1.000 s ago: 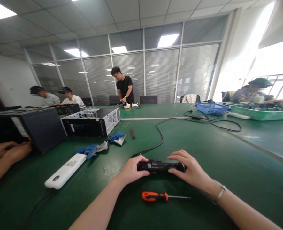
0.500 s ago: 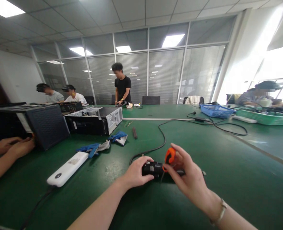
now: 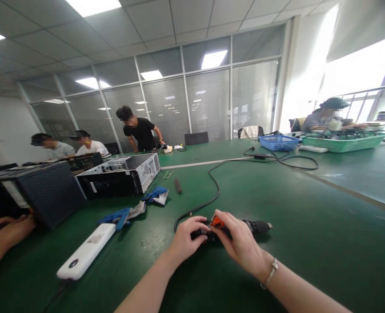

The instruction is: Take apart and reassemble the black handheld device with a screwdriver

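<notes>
A black corded electric screwdriver lies on the green table, its metal tip pointing right. My left hand is closed around its cord end, thumb at the near side and fingers over the far side. My right hand grips the orange and black handle of a hand screwdriver and holds it against the middle of the electric screwdriver. The hand screwdriver's shaft is hidden. From the left end a black cable runs back across the table.
Left of my arms lie a white power bank-like block and blue-grey gloves. Beyond stand an open computer case and a dark case with another person's hands at it. Blue basket and green basket stand back right.
My right hand let go of the electric screwdriver, picked up the orange hand screwdriver from the table and brought it onto the electric one. My left hand stayed on it. The view swung right.
</notes>
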`<state>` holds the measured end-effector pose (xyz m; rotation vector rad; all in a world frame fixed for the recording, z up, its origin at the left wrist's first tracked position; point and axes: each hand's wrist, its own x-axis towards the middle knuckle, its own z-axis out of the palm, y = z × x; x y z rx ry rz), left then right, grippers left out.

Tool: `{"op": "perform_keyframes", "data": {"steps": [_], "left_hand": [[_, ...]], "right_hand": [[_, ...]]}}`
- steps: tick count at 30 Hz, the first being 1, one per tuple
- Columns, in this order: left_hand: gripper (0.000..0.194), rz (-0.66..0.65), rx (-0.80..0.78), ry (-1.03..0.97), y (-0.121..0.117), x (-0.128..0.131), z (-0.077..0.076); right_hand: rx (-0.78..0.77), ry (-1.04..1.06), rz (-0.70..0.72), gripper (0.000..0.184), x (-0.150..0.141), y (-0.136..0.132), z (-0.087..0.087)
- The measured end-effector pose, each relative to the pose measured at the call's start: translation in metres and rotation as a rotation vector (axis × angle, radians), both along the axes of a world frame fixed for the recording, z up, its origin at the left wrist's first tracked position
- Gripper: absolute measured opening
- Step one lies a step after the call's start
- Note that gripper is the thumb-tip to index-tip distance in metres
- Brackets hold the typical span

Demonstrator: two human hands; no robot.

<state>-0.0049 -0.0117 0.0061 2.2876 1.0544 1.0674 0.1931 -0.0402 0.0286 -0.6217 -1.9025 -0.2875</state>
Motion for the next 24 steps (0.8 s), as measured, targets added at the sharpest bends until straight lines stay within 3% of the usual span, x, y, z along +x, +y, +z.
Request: {"op": "perform_keyframes", "data": {"steps": [5, 12, 17, 24], "left_hand": [[0.016, -0.009, -0.01, -0.016, -0.003, 0.002, 0.004], [0.014, -0.002, -0.028, -0.036, -0.003, 0.007, 0.004], [0.012, 0.012, -0.034, -0.038, -0.003, 0.008, 0.004], [0.013, 0.011, -0.019, -0.052, -0.002, 0.007, 0.0]], "right_hand": [[-0.063, -0.086, 0.098, 0.047, -0.006, -0.01, 0.01], [-0.134, -0.009, 0.116, 0.042, -0.008, -0.006, 0.003], [-0.208, -0.031, 0.203, 0.051, -0.005, -0.007, 0.002], [-0.201, 0.02, 0.153, 0.047, -0.008, -0.008, -0.001]]}}
